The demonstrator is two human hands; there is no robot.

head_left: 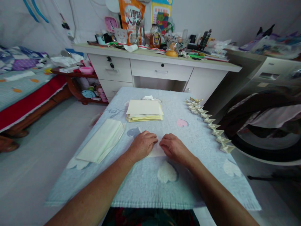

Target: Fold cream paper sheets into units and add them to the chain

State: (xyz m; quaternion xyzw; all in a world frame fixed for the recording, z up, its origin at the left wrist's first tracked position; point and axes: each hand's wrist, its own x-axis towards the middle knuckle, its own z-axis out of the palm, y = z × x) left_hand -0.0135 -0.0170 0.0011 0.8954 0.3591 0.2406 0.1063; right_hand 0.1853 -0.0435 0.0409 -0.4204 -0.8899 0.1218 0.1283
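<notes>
A small pale sheet of paper (155, 153) lies on the cloth-covered table between my hands, partly hidden beneath them. My left hand (143, 145) has its fingers curled and pinched at the paper's left side. From the right, my right hand (173, 147) pinches the same paper with closed fingers, a small gap away from the left. Beyond them sits a stack of cream and yellow paper (144, 108). To the left lies a pale green folded bundle of paper (101, 141). Along the right side runs a slanting row of several folded paper pieces, boat-like in shape (213, 126).
A light blue cloth (141, 185) with heart shapes covers the table. Behind stands a white desk (162, 66) crowded with a jar, an orange bag and small items. A washing machine (265, 75) flanks the right; a bed (25, 91) is at left.
</notes>
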